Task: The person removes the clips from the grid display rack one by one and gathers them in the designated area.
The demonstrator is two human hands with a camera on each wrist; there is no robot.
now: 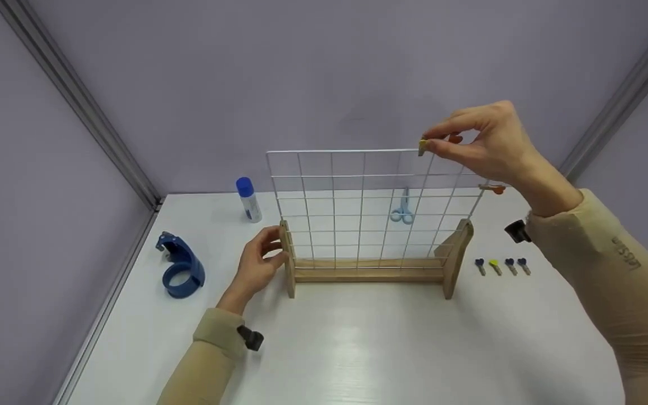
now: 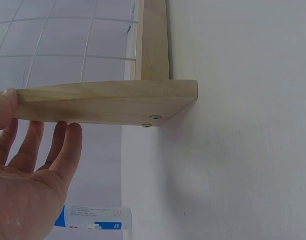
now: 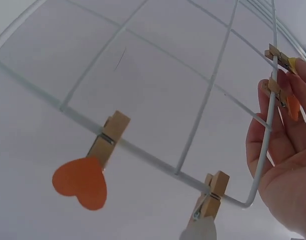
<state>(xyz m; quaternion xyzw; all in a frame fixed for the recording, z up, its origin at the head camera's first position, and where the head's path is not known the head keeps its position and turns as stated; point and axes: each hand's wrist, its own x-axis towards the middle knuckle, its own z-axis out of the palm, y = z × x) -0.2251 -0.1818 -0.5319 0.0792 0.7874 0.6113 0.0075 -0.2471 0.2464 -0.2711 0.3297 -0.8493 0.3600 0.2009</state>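
Observation:
A white wire grid (image 1: 360, 197) stands upright in a wooden stand (image 1: 369, 275). My left hand (image 1: 259, 259) holds the stand's left side board (image 2: 108, 102) between thumb and fingers. Up at the grid's top wire, my right hand (image 1: 484, 140) pinches a small wooden clothespin with a yellow piece (image 1: 422, 146); in the right wrist view this yellow clothespin (image 3: 282, 59) sits at the wire. Close to the same fingers, another clothespin with an orange piece (image 3: 282, 97) is clipped on. A clothespin with an orange heart (image 3: 80, 182) and one with a whitish piece (image 3: 202, 225) hang along the side wire.
Several clothespins (image 1: 501, 266), dark blue and yellow, lie in a row right of the stand. Light blue scissors (image 1: 403, 211) lie behind the grid. A glue stick (image 1: 249, 199) with a blue cap stands at back left, and a blue tape dispenser (image 1: 183, 267) lies left.

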